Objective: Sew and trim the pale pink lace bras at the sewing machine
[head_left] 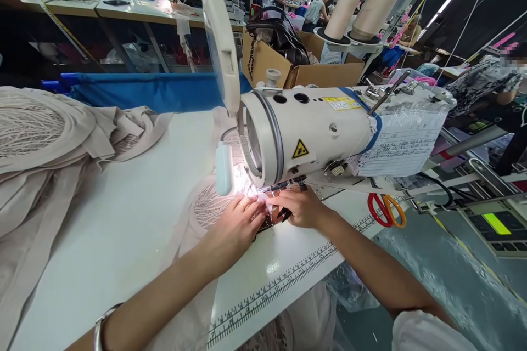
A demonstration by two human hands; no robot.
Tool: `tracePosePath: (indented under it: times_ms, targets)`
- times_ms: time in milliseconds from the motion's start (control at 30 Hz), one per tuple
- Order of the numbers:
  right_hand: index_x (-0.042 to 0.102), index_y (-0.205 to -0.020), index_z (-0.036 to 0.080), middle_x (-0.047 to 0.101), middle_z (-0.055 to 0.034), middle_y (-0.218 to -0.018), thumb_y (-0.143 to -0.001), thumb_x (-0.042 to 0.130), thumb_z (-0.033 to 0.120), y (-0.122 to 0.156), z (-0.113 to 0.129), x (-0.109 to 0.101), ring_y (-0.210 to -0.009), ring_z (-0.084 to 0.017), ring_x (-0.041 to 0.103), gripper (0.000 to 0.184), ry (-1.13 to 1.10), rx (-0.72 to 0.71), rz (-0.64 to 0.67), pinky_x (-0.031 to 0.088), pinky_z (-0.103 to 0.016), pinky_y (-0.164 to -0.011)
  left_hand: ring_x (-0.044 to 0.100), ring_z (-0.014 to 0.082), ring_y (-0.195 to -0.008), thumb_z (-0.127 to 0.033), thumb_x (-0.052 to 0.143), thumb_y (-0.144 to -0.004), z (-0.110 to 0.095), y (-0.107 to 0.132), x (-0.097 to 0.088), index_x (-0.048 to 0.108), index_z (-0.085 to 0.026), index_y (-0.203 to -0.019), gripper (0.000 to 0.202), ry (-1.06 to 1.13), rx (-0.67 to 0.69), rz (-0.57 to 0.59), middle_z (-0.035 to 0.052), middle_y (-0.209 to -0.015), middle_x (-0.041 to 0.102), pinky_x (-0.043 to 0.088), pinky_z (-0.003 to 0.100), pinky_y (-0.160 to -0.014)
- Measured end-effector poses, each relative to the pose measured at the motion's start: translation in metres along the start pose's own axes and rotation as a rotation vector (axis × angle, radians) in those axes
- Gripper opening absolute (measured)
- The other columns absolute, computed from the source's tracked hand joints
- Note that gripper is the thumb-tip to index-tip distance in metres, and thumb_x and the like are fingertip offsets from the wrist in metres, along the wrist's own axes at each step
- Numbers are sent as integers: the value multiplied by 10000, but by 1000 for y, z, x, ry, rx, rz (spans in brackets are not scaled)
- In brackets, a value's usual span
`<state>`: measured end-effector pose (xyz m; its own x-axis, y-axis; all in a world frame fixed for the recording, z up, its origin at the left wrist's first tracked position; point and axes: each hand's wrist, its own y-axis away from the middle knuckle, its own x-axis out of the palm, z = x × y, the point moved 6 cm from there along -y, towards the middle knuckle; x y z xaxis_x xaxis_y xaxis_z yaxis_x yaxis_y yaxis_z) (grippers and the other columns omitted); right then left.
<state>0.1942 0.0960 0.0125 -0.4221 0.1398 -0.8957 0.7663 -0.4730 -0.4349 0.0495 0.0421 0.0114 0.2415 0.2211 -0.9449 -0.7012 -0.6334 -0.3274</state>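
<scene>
A: Where are the 2 hands?
B: Both sit under the head of the machine (313,131), on the beige cloth (183,238) that lies across the table (123,219). The left hand (236,225) lies flat, fingers stretched out, pressing the cloth down just beside a round lace patch (208,205). A bracelet (101,329) rings its wrist.
A: And the right hand (302,208)?
B: It meets the left at the fingertips, in the brightest spot. Its fingers curl onto the cloth, but the lamp (224,167) glares there, so I cannot tell whether they pinch it or only rest on it.
A: What else is about?
B: A pile (49,137) of the same beige cloth covers the table's left side. Red and orange scissors (387,210) lie to the right of the hands, near the machine's base. A printed ruler (280,285) runs along the table's near edge. Behind the machine stands a box (321,74), with 2 thread cones (346,8) beside it. Other people (317,8) sit far behind.
</scene>
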Motion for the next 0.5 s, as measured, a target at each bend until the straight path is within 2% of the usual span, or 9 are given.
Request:
tracePosePath:
  times_ms: [133,233,500]
  targets:
    - [682,-1209,252,740,-18,-930,-815,566,103,-1,-4,7,-851,-161,665,437,-26,71,139,488,-232,-724,566,325,-1191,7,448,-832,8,1,0,614,-108,-1220,438,69,-17,-14,140,-1198,667,420,584,-1073]
    - [655,-1267,258,745,-17,-947,-837,572,113,-1,-6,7,-876,-162,671,462,-31,113,190,487,-225,-719,525,321,-1242,31,448,-832,16,4,3,562,-115,-1295,499,128,-32,-37,142,-1262,638,416,575,-1073]
    - [718,-1136,257,759,5,-910,-803,569,111,-1,-4,3,-769,-150,668,393,-24,70,119,444,-237,-618,518,317,-1214,0,429,-895,29,7,9,533,-181,-1343,495,261,-76,-53,151,-1204,600,525,493,-925]
